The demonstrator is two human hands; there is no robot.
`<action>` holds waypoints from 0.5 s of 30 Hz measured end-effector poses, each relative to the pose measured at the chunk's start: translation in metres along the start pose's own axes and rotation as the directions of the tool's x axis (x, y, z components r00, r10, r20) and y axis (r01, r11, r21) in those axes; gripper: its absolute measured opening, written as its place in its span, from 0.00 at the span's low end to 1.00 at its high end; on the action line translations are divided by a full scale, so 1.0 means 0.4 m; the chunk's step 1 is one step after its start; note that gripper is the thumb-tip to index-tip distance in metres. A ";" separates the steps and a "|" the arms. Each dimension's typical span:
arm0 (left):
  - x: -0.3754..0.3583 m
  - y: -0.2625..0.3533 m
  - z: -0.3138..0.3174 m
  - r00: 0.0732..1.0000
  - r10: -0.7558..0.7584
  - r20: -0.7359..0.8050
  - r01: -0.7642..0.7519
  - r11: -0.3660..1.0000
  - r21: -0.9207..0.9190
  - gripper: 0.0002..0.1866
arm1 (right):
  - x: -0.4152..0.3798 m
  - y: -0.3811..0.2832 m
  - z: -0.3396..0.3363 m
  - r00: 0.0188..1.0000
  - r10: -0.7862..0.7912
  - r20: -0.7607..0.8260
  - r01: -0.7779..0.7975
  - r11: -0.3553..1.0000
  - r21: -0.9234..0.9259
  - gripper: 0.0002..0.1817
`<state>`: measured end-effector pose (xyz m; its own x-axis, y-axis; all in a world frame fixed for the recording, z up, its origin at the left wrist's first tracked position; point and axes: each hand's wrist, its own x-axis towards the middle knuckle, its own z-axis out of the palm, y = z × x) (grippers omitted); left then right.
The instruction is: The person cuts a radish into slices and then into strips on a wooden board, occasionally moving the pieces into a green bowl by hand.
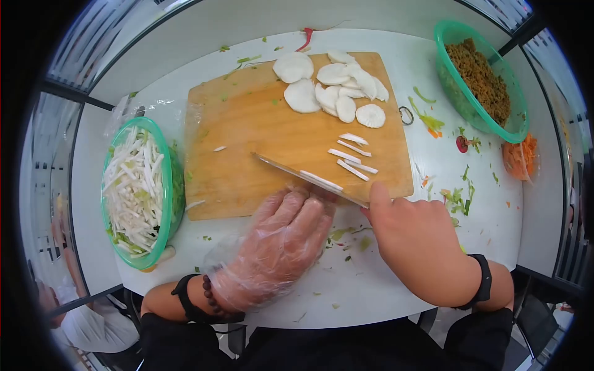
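Observation:
On the wooden board (229,123), the blade of a knife (278,166) slants down to the right. My right hand (414,241), bare, is wrapped round its handle, which is mostly hidden. Close behind the blade is my left hand (281,241) in a clear plastic glove, its fingers bent together at the board's front edge; what lies under them is hidden. A thin white strip (320,180) lies along the blade. Several more white strips (352,157) are just beyond it. White round slices (301,96) overlap at the board's far right.
A green basket (168,191) of white shreds stands at the left. Another green basket (442,55) with brown crumbly food is at the back right, near a bag of orange shreds (520,157). Green scraps (458,201), a radish piece (462,144) and a dark ring (406,115) lie right of the board.

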<state>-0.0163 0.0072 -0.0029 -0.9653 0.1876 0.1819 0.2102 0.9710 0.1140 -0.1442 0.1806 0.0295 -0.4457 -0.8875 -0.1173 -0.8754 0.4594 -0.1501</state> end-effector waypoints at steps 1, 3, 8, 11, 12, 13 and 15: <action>-0.001 0.000 0.007 1.000 0.003 -0.015 -0.003 1.000 0.005 0.27 | 0.003 0.002 -0.004 1.000 -0.014 -0.008 0.014 1.000 0.001 0.08; 0.001 0.002 0.008 0.999 0.015 -0.034 -0.014 1.000 0.014 0.28 | 0.016 0.008 -0.011 1.000 -0.020 -0.016 0.019 1.000 -0.022 0.08; -0.001 0.001 0.012 0.999 0.001 -0.047 -0.001 1.000 0.006 0.29 | 0.002 0.015 -0.030 0.999 0.001 0.037 -0.002 1.000 0.024 0.12; 0.000 0.006 0.002 1.000 -0.016 -0.015 0.016 0.999 0.033 0.27 | -0.004 0.009 -0.042 0.996 -0.011 0.090 0.007 0.999 0.039 0.08; 0.001 0.008 -0.002 1.000 -0.021 0.001 0.021 0.999 0.040 0.26 | -0.005 0.009 -0.042 0.995 -0.015 0.097 0.010 0.999 0.053 0.08; 0.002 0.008 -0.003 1.000 -0.020 -0.006 0.020 0.999 0.031 0.25 | -0.007 0.009 -0.041 0.994 -0.019 0.104 0.012 0.998 0.068 0.08; 0.006 0.006 -0.005 1.000 -0.018 -0.018 0.019 1.000 0.012 0.23 | -0.009 0.014 -0.030 0.996 -0.029 0.082 0.025 0.998 0.050 0.08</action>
<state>-0.0177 0.0095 -0.0002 -0.9660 0.1670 0.1976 0.1904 0.9760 0.1059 -0.1498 0.1858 0.0409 -0.4035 -0.8943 -0.1933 -0.8756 0.4387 -0.2020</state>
